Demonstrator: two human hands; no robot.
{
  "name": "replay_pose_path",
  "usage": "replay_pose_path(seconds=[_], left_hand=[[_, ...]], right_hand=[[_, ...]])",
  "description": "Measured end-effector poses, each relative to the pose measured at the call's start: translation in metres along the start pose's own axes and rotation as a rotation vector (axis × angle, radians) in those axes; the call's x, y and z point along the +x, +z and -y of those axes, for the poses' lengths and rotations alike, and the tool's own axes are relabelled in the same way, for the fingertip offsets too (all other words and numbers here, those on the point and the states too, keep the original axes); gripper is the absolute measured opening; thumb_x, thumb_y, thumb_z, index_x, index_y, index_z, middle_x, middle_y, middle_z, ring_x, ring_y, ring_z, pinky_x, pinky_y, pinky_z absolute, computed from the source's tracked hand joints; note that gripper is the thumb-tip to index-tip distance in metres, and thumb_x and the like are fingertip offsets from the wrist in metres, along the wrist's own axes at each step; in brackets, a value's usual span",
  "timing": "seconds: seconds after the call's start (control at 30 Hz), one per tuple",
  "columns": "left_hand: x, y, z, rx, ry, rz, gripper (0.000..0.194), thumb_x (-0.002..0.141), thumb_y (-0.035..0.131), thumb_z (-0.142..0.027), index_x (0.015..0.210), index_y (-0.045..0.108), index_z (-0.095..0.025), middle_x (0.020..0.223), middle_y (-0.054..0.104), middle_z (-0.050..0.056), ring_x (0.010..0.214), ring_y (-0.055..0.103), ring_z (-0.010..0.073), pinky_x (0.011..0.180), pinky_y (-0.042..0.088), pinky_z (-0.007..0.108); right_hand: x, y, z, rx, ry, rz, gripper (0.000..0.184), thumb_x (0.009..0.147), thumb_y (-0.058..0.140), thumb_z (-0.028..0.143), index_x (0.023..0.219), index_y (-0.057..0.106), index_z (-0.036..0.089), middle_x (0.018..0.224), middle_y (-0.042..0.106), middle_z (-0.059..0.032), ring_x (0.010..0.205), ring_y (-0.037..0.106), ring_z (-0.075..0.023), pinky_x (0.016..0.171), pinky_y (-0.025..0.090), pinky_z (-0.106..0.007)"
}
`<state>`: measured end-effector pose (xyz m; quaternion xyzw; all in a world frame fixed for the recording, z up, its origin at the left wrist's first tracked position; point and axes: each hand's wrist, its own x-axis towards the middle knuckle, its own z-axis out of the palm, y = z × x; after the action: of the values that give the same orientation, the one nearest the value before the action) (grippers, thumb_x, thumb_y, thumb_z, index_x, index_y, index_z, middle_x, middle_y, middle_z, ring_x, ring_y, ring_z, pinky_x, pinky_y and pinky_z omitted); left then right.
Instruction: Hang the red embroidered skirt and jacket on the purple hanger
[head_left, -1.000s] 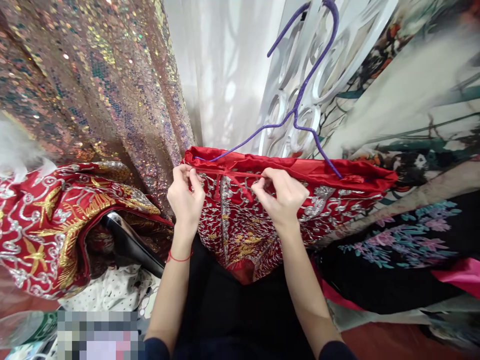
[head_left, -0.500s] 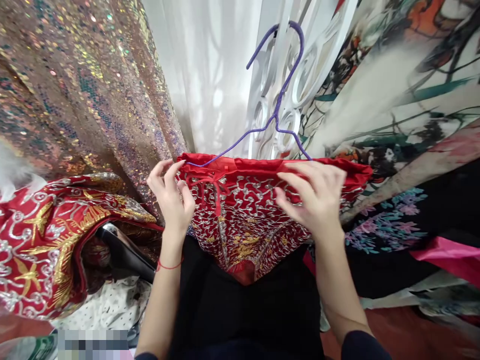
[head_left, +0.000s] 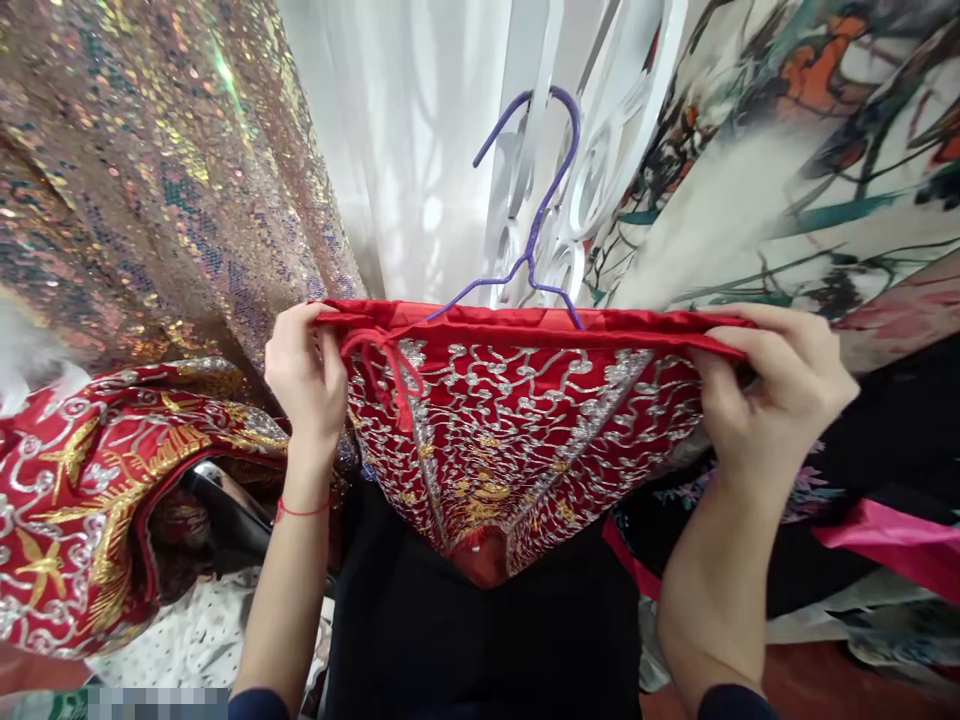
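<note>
My left hand (head_left: 304, 375) and right hand (head_left: 776, 395) have moved apart from the ribbon (head_left: 386, 365) and now pinch the skirt (head_left: 517, 420) waistband ends, stretching it under the hanger (head_left: 529, 250).

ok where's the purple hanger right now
In the head view, the purple hanger hangs centre frame on the white lattice, above the red garment's waistband.

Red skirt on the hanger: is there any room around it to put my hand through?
A little: the gap below the red skirt, over black cloth, between both forearms. Crowded elsewhere: left hand by sequin fabric, right hand against printed cloth.
</note>
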<state>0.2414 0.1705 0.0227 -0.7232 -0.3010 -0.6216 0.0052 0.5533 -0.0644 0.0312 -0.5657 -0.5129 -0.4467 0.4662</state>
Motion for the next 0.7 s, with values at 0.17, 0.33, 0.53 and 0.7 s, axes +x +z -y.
replay_pose_path(seconds=[0.17, 0.33, 0.53, 0.7], left_hand=[[0.004, -0.008, 0.008, -0.033, -0.024, 0.13, 0.014, 0.095, 0.049, -0.023, 0.101, 0.061, -0.02, 0.102, 0.065, 0.011, 0.099, 0.063, 0.0234, 0.092, 0.049, 0.039], [-0.007, 0.001, 0.014, -0.002, -0.017, 0.213, 0.013, 0.091, 0.049, -0.02, 0.1, 0.059, -0.021, 0.108, 0.063, 0.01, 0.108, 0.062, 0.0217, 0.097, 0.049, 0.035], [-0.004, 0.003, 0.015, -0.042, 0.019, 0.266, 0.023, 0.081, 0.054, -0.012, 0.099, 0.062, -0.023, 0.112, 0.06, 0.01, 0.113, 0.06, 0.0254, 0.103, 0.049, 0.04], [-0.012, -0.004, 0.016, -0.048, 0.067, 0.303, 0.028, 0.072, 0.055, -0.01, 0.094, 0.066, -0.024, 0.122, 0.056, 0.011, 0.122, 0.057, 0.029, 0.108, 0.046, 0.044]], right_hand=[[0.005, 0.005, 0.01, 0.276, 0.089, 0.125, 0.017, 0.09, 0.067, 0.018, 0.1, 0.077, 0.027, 0.121, 0.074, -0.0081, 0.104, 0.071, -0.0245, 0.093, 0.054, -0.044], [-0.017, -0.001, 0.004, 0.45, 0.178, 0.282, 0.01, 0.091, 0.062, 0.021, 0.087, 0.071, 0.026, 0.112, 0.075, -0.007, 0.101, 0.072, -0.0259, 0.091, 0.057, -0.047], [-0.015, -0.011, 0.002, 0.303, -0.042, 0.494, 0.022, 0.078, 0.081, 0.039, 0.094, 0.075, 0.025, 0.13, 0.066, -0.0127, 0.116, 0.066, -0.0321, 0.099, 0.054, -0.052], [-0.027, -0.015, 0.008, 0.252, -0.053, 0.498, 0.028, 0.074, 0.083, 0.046, 0.093, 0.076, 0.026, 0.134, 0.062, -0.0131, 0.117, 0.065, -0.035, 0.099, 0.053, -0.054]])
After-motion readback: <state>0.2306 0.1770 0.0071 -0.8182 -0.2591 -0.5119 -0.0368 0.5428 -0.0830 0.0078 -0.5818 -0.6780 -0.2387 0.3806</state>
